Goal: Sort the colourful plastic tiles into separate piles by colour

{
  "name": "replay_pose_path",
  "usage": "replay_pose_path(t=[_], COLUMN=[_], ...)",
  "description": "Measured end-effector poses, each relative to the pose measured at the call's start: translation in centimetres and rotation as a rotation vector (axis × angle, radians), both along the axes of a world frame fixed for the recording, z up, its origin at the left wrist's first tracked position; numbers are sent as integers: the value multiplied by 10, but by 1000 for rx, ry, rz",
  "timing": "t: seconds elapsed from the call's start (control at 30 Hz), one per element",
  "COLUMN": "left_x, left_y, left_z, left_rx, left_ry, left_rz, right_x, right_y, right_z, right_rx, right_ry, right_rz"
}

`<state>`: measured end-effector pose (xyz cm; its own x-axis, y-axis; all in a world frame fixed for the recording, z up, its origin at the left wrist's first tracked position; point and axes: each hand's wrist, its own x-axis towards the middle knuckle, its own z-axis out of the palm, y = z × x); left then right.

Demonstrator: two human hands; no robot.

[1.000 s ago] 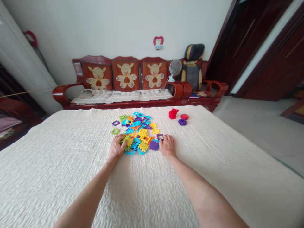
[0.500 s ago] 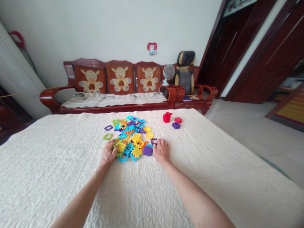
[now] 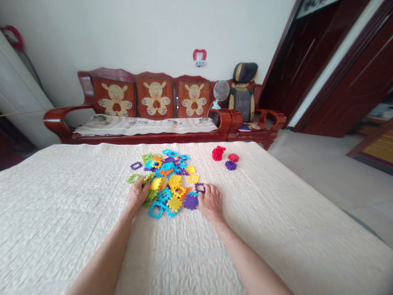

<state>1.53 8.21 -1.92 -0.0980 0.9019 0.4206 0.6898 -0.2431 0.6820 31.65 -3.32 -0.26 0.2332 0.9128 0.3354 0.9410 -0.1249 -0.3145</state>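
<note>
A heap of toothed plastic building tiles in yellow, blue, orange, green and purple [image 3: 174, 180] lies on a cream quilted cover [image 3: 172, 254]. At its left edge my left hand [image 3: 138, 193] is closed, with a green tile [image 3: 149, 177] between thumb and fingers. My right hand [image 3: 211, 202] rests on the cover at the heap's right side, fingers apart and slightly bent. Its fingertips are beside a dark purple frame tile [image 3: 196, 189] and look to touch its edge. A solid purple tile [image 3: 190, 201] lies just left of the right thumb.
A red stack of tiles [image 3: 218, 153], a smaller red pile [image 3: 233, 157] and a purple pile [image 3: 231, 165] sit apart at the back right. Beyond the cover's far edge stand a wooden sofa [image 3: 61, 125] with bear cushions and a small fan [image 3: 221, 90].
My left hand has shifted slightly left and the green tile by its fingers has moved up and left. My right hand stays beside the purple frame tile. The camera view has shifted slightly.
</note>
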Motion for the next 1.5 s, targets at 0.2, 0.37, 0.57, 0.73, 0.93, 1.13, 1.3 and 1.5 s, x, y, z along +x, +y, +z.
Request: replay_pose_path(t=[0.2,0.37,0.57,0.73,0.93,1.13,1.3,1.5], left_x=[-2,-2,1,8,11,-5,-14,-6], left_y=[4,5,5,0,-8,-5,7,5], left_z=[1,7,10,11,25,29,14,9], left_rx=[51,16,-21,32,-20,-47,-11,-132], left_ry=[-91,-126,-77,96,34,-213,-29,218], left_rz=[103,110,57,-127,-265,-154,237,357], right_x=[4,7,13,18,22,24,24,25], right_y=[2,3,6,8,10,9,9,9], right_z=[-4,-6,-12,-19,-25,-27,-29,-31], right_rx=[2,-7,24,56,89,105,134,151], right_ry=[-7,-17,5,12,17,19,26,7], right_rz=[12,19,47,61,86,96,110,114])
